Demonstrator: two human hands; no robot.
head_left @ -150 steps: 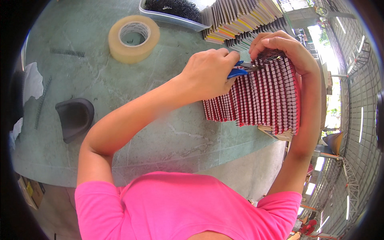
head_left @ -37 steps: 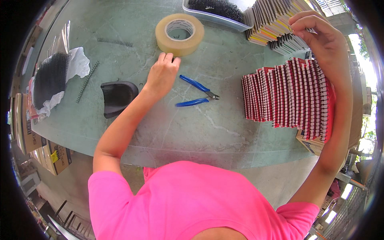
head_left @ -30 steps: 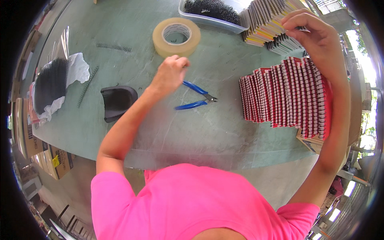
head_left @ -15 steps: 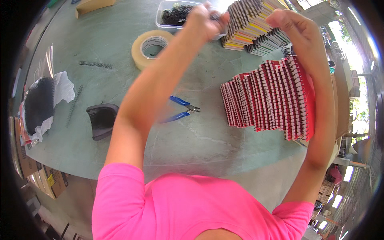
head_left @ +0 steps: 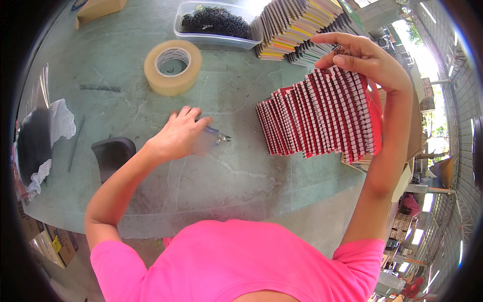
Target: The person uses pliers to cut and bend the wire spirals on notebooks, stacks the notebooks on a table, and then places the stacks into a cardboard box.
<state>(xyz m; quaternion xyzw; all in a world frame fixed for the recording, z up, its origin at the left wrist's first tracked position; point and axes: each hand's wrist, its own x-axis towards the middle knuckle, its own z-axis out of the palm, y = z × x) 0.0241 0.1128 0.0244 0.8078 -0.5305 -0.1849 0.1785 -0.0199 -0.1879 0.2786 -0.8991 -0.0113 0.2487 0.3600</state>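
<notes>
- Main item: a row of red spiral-bound books [head_left: 317,118], on the table [head_left: 236,186] to the person's right, packed tightly side by side with bound edges facing up.
- Appearance: pale, block-like segments alternate with dark wire loops in long columns; red cover edges show between them. Columns look short at the left end, longer toward the right. Lower edge stepped, uneven. Outermost right cover shows as a broad, bright red face.
- Right hand [head_left: 375,63]: at the far right end of the row, fingers bent, thumb opposite the index finger. A bit of dark coil [head_left: 340,49] shows between them; cannot tell whether it is pinched.
- Left hand [head_left: 180,133]: palm down over the cutters [head_left: 223,138], fingers spread and slightly curled. Handles mostly covered, blurred; cannot tell whether they are grasped. Metal tip points right, toward the books, apart from them.
- Beyond the left hand: roll of clear tape [head_left: 173,86], lying flat.
- Farther back: clear plastic box [head_left: 219,42] containing a tangle of black coils; beside it, a stack of yellow-and-white-edged books [head_left: 297,25].
- Near the left forearm: curved black piece [head_left: 113,153].
</notes>
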